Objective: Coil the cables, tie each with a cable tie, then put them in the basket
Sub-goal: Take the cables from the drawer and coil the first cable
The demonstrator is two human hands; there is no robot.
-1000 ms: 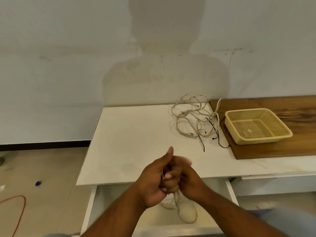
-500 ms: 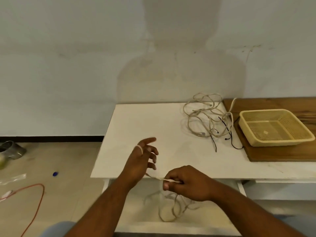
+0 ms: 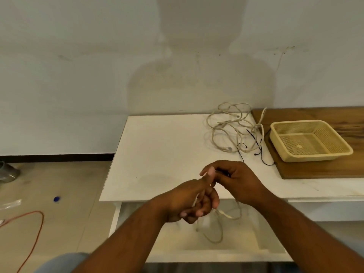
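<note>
1. Two hands meet over the white worktop's (image 3: 161, 146) near edge: the left hand (image 3: 189, 201) and right hand (image 3: 236, 180) both pinch a pale cable (image 3: 218, 229), its loops dangling over the open drawer (image 3: 197, 245).
2. At 1 o'clock lie the tangled cables (image 3: 232, 129) and black cable ties (image 3: 258, 148); the basket (image 3: 309, 140) sits at 2 o'clock on a wooden board (image 3: 315, 170).
3. Bare worktop spreads towards 11 o'clock.
4. No writing is readable.

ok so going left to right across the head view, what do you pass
orange cord on the floor → blue cap → left hand → right hand → beige basket
</note>
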